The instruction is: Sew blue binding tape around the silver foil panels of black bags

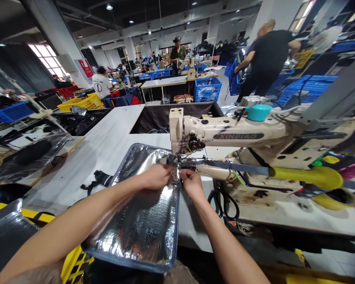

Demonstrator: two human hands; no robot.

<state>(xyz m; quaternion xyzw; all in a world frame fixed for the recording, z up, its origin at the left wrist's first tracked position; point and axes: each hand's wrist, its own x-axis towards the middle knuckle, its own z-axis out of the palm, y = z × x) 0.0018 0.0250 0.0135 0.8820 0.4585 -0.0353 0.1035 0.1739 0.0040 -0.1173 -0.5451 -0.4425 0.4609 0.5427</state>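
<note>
A silver foil-lined bag panel (pixel 142 221) with dark blue edge binding lies partly on the white table and hangs toward my lap. My left hand (pixel 158 176) is closed on the panel's foil near its upper right edge. Close beside it, my right hand (pixel 191 182) pinches the bound edge just below the needle area of the sewing machine (pixel 225 132). A dark binding strip (pixel 239 166) runs from the right along the machine's lower arm toward my fingers. The needle and the exact stitching point are hidden by the machine head.
Black-handled scissors (pixel 225 203) hang below the machine arm. A black strap with a buckle (pixel 102 178) lies left of the panel. A yellow crate (pixel 75 264) stands by my left forearm. Behind the table are a blue crate (pixel 207 90) and several people at work.
</note>
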